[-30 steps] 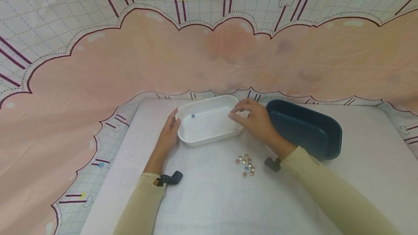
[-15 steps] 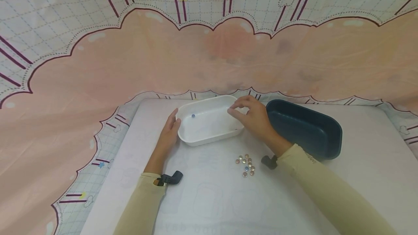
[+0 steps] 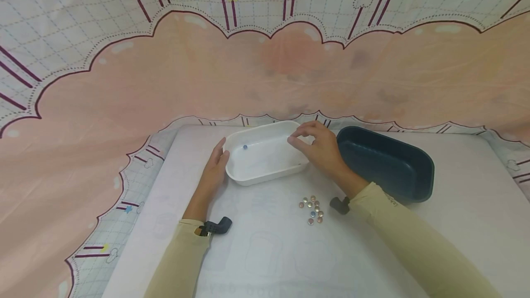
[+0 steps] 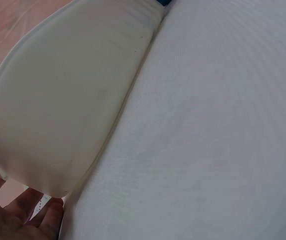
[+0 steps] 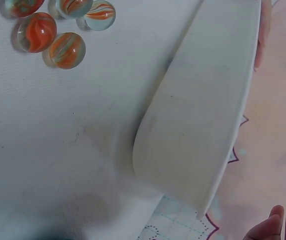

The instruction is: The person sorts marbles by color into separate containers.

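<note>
My left hand [image 3: 214,165] holds the left end of a white oblong tray [image 3: 265,179]. In the left wrist view, its fingers [image 4: 50,217] lie against the tray's outer end wall. One small blue marble [image 3: 245,147] lies inside the tray, toward the left. Over the tray's right end is my right hand [image 3: 322,147], thumb and forefinger tips brought close together. Whether anything is between those tips cannot be seen. The right wrist view catches only some fingertips [image 5: 270,230] beyond the tray. Several glass marbles [image 3: 310,206] lie loose on the table before the tray.
A dark blue oblong tray [image 3: 387,164] stands just right of the white one, partly behind my right forearm. The white table [image 3: 265,252] spreads toward me. A peach patterned cloth [image 3: 248,82] hangs behind the table's far edge.
My right hand has shifted slightly to the left over the white tray, its wrist drawing in a little. The left hand, both trays and the loose marbles keep their places.
</note>
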Demonstrator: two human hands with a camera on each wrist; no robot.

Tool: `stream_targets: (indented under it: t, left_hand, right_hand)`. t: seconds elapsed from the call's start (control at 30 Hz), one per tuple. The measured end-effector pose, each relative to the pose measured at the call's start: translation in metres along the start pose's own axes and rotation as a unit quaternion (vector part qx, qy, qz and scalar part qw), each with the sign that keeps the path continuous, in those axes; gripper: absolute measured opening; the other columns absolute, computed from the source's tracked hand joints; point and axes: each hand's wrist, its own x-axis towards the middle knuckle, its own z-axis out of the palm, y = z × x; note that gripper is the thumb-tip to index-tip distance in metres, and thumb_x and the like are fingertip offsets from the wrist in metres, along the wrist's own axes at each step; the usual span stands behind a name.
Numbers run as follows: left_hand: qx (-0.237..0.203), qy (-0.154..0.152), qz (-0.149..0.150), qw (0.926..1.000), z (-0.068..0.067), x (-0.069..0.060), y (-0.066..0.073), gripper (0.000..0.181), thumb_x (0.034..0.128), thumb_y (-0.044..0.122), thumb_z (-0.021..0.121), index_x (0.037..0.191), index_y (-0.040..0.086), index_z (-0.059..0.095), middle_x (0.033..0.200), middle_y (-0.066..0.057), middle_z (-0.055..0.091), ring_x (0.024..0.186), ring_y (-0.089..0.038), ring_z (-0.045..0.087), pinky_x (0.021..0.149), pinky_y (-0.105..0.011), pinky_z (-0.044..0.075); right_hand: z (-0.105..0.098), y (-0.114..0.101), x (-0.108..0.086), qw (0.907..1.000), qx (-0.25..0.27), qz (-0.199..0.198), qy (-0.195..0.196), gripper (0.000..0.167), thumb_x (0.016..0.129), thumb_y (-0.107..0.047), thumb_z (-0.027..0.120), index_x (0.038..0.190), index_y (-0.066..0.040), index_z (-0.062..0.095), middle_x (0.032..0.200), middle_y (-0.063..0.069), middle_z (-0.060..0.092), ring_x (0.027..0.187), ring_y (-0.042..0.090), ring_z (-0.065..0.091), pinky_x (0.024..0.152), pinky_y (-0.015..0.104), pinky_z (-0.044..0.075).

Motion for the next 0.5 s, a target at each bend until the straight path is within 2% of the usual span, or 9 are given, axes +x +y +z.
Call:
stream_targets:
  t: [0.37,0.5]
  left_hand:
    - [-0.007,0.001,-0.003,1.0000,0.0003,0.0003,-0.0007,0.056,0.1040,0.061,0.036,0.157,0.054,0.020,0.170,0.014,0.017,0.160,-0.020,0.015,0.128,-0.053,0.016]
    - [-0.005,-0.001,-0.004,1.0000,0.0005,0.0002,-0.0002,0.055,0.1050,0.059,0.036,0.157,0.053,0.019,0.170,0.014,0.017,0.160,-0.021,0.014,0.128,-0.054,0.015]
  right_hand:
    - [-0.0002,0.0018,0.0001,0.9997,-0.001,0.023,-0.007,0.017,0.092,-0.031,0.078,0.100,-0.016,0.078,0.121,0.001,0.065,0.112,0.023,0.059,0.095,0.045,0.052]
    - [-0.0014,0.0028,-0.0004,0.9997,-0.001,0.021,-0.011,0.017,0.091,-0.030,0.079,0.100,-0.015,0.078,0.120,0.001,0.065,0.111,0.024,0.060,0.097,0.048,0.052]
